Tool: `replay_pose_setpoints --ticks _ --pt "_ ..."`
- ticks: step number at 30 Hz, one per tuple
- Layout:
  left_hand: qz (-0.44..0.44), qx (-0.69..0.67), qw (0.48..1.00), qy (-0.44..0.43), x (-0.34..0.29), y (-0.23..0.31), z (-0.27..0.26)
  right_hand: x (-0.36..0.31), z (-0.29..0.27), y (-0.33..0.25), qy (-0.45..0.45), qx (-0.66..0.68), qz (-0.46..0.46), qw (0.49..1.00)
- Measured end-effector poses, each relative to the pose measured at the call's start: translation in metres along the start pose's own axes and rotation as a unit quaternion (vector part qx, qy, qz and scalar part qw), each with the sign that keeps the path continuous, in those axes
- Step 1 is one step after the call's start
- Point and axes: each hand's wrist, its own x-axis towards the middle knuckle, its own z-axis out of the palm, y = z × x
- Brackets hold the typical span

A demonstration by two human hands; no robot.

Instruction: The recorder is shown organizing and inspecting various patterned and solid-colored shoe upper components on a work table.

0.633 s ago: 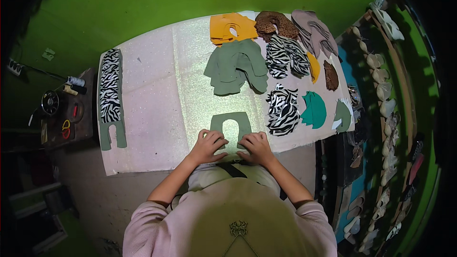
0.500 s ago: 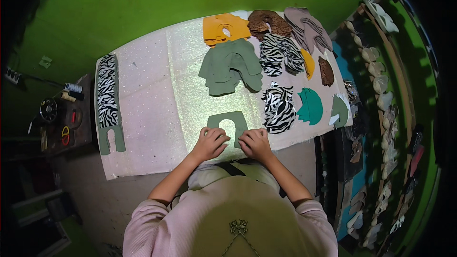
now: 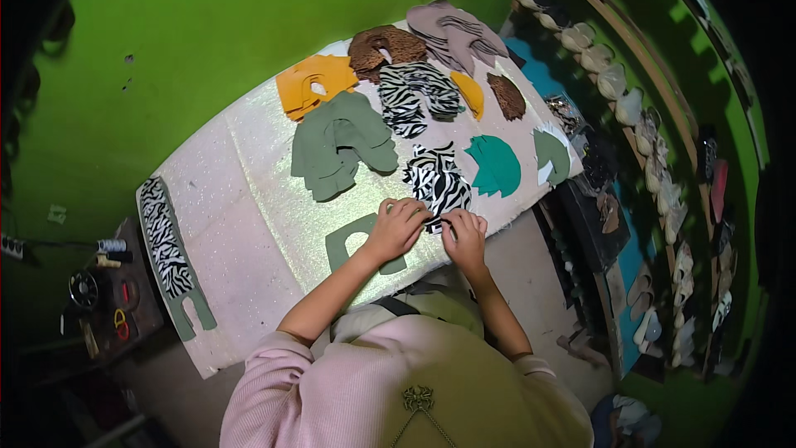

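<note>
My left hand (image 3: 396, 230) and my right hand (image 3: 465, 241) meet at the near edge of a pile of black-and-white zebra-print pieces (image 3: 439, 176). The fingers of both are bent and closed on that edge; exactly how many pieces they grip is hidden. A single green arch-shaped piece (image 3: 338, 249) lies flat on the table, partly covered by my left hand and forearm. Beyond it is a heap of larger green cut pieces (image 3: 340, 145). To the right of the zebra pile sits a stack of teal rounded pieces (image 3: 497, 168).
Orange (image 3: 315, 83), brown (image 3: 388, 50), mauve (image 3: 456, 37) and more zebra pieces (image 3: 419, 95) line the table's far side. A zebra-and-green row (image 3: 166, 236) runs along its left edge. Shelves of shoe-shaped items (image 3: 613, 79) stand right; a side stand (image 3: 137, 307) with thread spools stands left.
Both hands have left the green arch-shaped piece and moved right to the zebra-print pile. The green piece stays on the table. The whole view has turned toward the right.
</note>
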Motion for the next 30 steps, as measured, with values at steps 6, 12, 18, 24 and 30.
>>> replay_pose_setpoints --ticks 6,12,18,24,30 --pt "0.037 0.014 0.998 -0.048 0.029 -0.004 0.014 -0.002 -0.004 0.014 0.021 -0.003 0.05 0.998" --pt "0.03 0.027 0.996 -0.08 0.038 -0.004 0.019 -0.006 -0.005 0.019 0.02 -0.007 0.067 0.998" --pt "0.011 0.017 0.996 -0.089 0.039 -0.001 0.02 -0.003 -0.002 0.015 0.03 0.007 0.072 0.997" --pt "0.002 0.008 0.996 -0.088 0.041 -0.002 0.021 0.0 0.002 0.015 0.03 0.071 0.115 0.99" --pt "-0.009 0.026 0.996 -0.085 0.043 -0.001 0.022 0.001 0.003 0.005 0.061 0.187 0.149 0.969"
